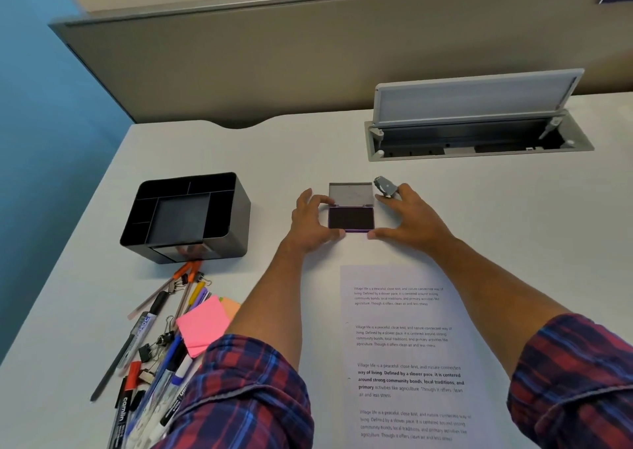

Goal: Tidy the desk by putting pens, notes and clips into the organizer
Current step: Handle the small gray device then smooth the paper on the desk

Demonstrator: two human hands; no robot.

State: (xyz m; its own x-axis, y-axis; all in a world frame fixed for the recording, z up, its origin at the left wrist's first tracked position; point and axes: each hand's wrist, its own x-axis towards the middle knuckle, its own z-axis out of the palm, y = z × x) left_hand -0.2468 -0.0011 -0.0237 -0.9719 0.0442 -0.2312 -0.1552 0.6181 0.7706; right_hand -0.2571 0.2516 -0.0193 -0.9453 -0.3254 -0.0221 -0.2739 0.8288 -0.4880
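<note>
Both hands' fingers pinched the open ink pad (350, 218): left hand (310, 222), right hand (407, 219); organizer (186, 217) lay left, nearer left hand.

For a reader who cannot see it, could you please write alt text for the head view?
Both hands, left hand and right hand, frame an open stamp pad on a white desk; left, an empty black organizer above scattered pens.
</note>
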